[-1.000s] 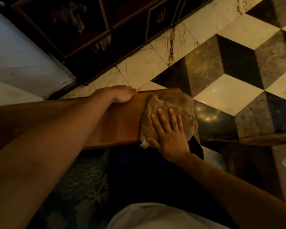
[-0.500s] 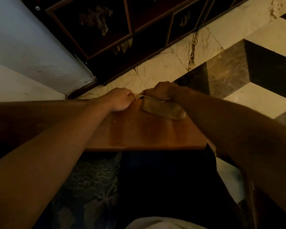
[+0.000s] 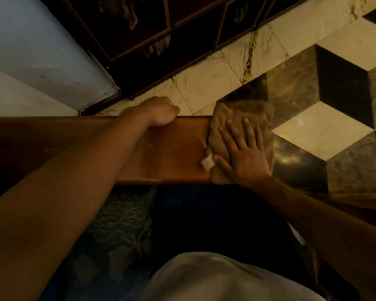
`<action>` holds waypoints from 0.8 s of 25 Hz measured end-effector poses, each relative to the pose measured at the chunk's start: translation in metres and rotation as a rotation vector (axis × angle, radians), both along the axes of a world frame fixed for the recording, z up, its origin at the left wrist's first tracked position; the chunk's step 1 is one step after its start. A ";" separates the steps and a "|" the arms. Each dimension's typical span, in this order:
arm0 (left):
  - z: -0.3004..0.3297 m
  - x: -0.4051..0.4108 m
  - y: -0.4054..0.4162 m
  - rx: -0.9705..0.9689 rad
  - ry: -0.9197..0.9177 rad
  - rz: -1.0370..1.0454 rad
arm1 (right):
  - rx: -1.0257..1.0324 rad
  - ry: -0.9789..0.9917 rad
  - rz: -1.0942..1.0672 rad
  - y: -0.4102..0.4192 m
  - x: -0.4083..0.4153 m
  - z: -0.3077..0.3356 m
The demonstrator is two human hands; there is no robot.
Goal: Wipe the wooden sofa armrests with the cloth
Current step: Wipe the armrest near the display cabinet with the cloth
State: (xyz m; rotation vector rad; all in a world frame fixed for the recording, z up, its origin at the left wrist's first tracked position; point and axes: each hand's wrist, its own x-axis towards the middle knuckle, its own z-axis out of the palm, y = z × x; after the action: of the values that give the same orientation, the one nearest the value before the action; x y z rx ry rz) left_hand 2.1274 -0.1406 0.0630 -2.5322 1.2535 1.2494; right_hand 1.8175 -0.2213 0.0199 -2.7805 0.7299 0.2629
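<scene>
Two hands are in view. The right hand (image 3: 245,153) lies flat with fingers spread on the brown cloth (image 3: 239,127), pressing it onto the right end of the armrest, a little right of centre in the frame. The left hand (image 3: 161,111) is curled over the far edge of the armrest, upper centre; its fingertips are hidden behind that edge, so how tightly it grips cannot be told.

Largest is the patterned marble floor (image 3: 326,127) filling the upper right, in pale, brown and black tiles. Next, a dark wooden cabinet (image 3: 152,29) runs across the top, its panels too dim to read, with a pale wall (image 3: 30,51) at upper left. The one wooden armrest (image 3: 172,151) crosses the middle as a glossy band; its left part sinks into shadow under the left forearm. Below it the dark sofa seat (image 3: 204,213) carries a floral cushion (image 3: 122,224) at lower centre-left, hard to make out. A pale garment (image 3: 215,279) is cut off by the bottom edge. The cloth overhangs the armrest's end, and a small white tag (image 3: 207,163) shows at its left edge beside the thumb.
</scene>
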 end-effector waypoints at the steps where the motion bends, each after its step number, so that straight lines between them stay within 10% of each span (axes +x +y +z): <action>1: 0.000 -0.003 0.001 -0.003 0.003 -0.013 | -0.023 0.005 0.034 0.014 -0.001 -0.002; 13: 0.030 -0.028 0.051 -0.504 -0.150 0.533 | 0.076 -0.035 0.388 0.031 0.171 -0.001; 18: 0.031 -0.139 0.092 -0.499 -0.633 1.220 | 0.373 -0.004 0.421 0.018 0.245 -0.008; 20: 0.021 -0.199 0.090 -0.287 -0.564 1.639 | 0.483 0.065 0.406 0.013 0.260 -0.006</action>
State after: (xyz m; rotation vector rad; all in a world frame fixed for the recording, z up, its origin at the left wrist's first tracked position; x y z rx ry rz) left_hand 1.9282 -0.0505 0.0843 -3.5341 -1.0978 0.0898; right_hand 2.0775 -0.2084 0.0136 -2.4285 0.0792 0.5280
